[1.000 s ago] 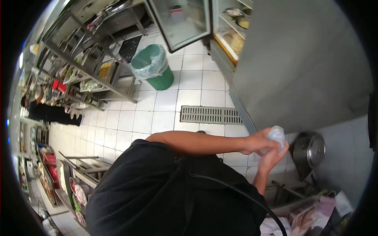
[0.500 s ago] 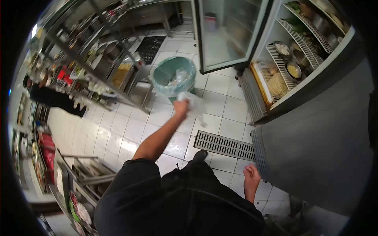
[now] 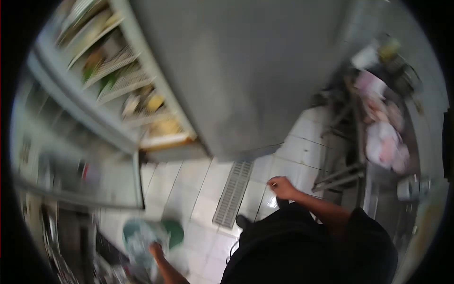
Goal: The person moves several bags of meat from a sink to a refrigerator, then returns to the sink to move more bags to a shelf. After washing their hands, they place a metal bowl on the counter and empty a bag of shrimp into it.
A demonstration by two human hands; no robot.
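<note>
My left hand (image 3: 156,248) reaches out at the lower left, over the near rim of a green bin (image 3: 174,232). Clear plastic (image 3: 143,235) lines and partly fills the bin mouth beside my fingertips. That hand is smeared by motion, and I cannot tell whether it grips any of the plastic. My right hand (image 3: 283,187) is closed, its fingers curled in with nothing showing in them. It hangs in front of my body above the tiled floor, near the slotted drain grate (image 3: 233,194).
An upright fridge (image 3: 142,99) stands with its glass door (image 3: 85,165) swung wide and food on its wire shelves. Its grey side panel (image 3: 241,71) rises ahead. On the right, a metal table (image 3: 378,189) carries pink and white plastic bags (image 3: 385,144).
My view has swung to the right, bringing the metal table with bags into sight. The bin now appears lower left. My right hand has curled closed; the bag is no longer distinct in my left.
</note>
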